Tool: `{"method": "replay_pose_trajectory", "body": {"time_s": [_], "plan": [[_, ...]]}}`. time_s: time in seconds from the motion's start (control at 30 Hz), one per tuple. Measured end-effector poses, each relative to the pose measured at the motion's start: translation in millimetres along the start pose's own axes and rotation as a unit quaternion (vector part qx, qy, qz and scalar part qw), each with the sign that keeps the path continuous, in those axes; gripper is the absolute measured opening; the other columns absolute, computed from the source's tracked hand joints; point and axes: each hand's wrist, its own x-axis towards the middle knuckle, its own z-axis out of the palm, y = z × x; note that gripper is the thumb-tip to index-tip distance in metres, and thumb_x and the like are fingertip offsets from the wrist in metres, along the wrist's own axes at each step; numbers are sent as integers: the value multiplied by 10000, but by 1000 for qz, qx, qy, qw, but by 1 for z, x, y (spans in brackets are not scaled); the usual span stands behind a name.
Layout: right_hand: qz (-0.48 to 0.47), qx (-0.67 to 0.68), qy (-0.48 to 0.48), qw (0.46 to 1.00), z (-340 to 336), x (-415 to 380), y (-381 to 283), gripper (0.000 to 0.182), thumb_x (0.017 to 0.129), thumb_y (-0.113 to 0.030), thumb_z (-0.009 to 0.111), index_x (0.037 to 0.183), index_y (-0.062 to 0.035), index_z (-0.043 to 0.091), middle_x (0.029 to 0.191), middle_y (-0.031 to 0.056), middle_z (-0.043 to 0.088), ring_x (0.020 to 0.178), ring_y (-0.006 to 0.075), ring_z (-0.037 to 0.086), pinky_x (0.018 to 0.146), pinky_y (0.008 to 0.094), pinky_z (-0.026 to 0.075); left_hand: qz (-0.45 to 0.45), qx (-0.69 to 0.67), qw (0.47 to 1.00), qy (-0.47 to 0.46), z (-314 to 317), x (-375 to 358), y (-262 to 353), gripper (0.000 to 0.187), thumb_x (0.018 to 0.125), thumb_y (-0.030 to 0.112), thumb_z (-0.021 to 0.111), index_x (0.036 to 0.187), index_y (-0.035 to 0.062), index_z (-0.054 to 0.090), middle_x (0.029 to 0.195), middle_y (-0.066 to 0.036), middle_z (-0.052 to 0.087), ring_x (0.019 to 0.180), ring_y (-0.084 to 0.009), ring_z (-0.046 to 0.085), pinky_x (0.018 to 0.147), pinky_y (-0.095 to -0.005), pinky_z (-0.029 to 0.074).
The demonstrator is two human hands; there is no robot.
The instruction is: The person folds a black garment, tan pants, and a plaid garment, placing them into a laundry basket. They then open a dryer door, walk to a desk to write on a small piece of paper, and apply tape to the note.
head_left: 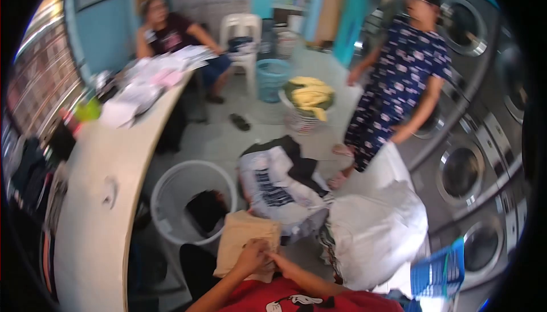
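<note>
On my lap lies a folded tan garment (246, 233), its cloth fairly flat. My left hand (253, 257) rests over its lower part, fingers curled in. Against it, from the right, comes my right hand (280, 263), also closed, so the two hands touch. Whatever they may hold between them is too small and blurred to make out. Just beyond my lap stands a round white tub (161, 198) with a dark cloth (206, 212) inside. Beside it is a bulging pile of white, grey and black laundry (273, 178).
A long pale table (97, 198) runs along the left, with papers (142, 87) at its far end. To my right are a big white sack (376, 232) and a blue basket (439, 272). One person sits behind the table; another stands near the washing machines (460, 172).
</note>
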Motion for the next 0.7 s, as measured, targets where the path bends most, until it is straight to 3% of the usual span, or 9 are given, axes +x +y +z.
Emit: {"method": "replay_pose_trajectory", "body": {"time_s": [0.03,0.1,0.13,0.2,0.23,0.27,0.33,0.57,0.7], "plan": [[-14,-7,-5,1000,-2,2,5,501,737,-303,587,1168,-131,400,1049,42,509,956,174,497,732,345,444,21,7,999,-28,-5,0,14,423,720,132,504,1134,48,479,1204,-200,405,1098,-330,409,900,-359,357],[-28,-19,-32,999,-6,12,14,479,741,-277,563,1172,-151,397,1031,34,510,930,153,497,722,330,440,32,195,977,77,-14,3,32,413,726,122,492,1137,78,477,1225,-153,403,1110,-316,400,896,-367,343],[-35,-14,-26,999,-8,13,15,479,741,-277,563,1172,-151,397,1031,34,510,930,153,497,722,330,440,41,197,977,71,-10,8,23,413,726,122,492,1137,78,477,1225,-153,403,1110,-316,400,896,-367,343],[0,5,-29,1000,-7,9,12,475,741,-271,565,1169,-147,401,1036,29,509,932,147,496,732,328,439,182,180,958,130,3,13,-5,377,730,74,483,1107,68,495,1240,-145,396,1072,-321,425,889,-382,335],[-27,-7,-30,999,-9,13,18,587,743,-324,575,1224,-99,324,1001,61,524,837,146,540,648,289,475,168,181,963,110,7,13,-13,402,748,87,458,1150,75,468,1265,-139,376,1129,-301,384,928,-381,290],[-30,-4,-28,999,-9,14,18,587,743,-324,575,1224,-99,324,1001,61,524,837,146,540,648,289,475,172,181,962,107,8,13,-15,402,748,87,458,1150,75,468,1265,-139,376,1129,-301,384,928,-381,290],[-7,12,-45,999,-8,10,15,574,731,-381,602,1192,-133,368,1053,23,501,947,136,490,749,321,430,162,170,967,97,8,14,-15,423,766,107,439,1189,83,440,1290,-137,352,1172,-284,344,957,-379,245],[3,-30,-61,998,1,-8,-4,708,708,-433,619,1255,-135,281,1134,42,449,995,150,464,770,316,417,158,166,969,91,9,14,-24,421,793,147,434,1210,96,413,1310,-121,326,1195,-255,319,958,-383,221],[-38,-31,-71,996,7,-16,-10,733,704,-426,625,1266,-130,259,1139,52,437,995,155,459,766,316,416,147,168,970,92,9,13,-23,412,806,161,414,1212,89,412,1310,-123,326,1197,-257,315,959,-382,213]]}}
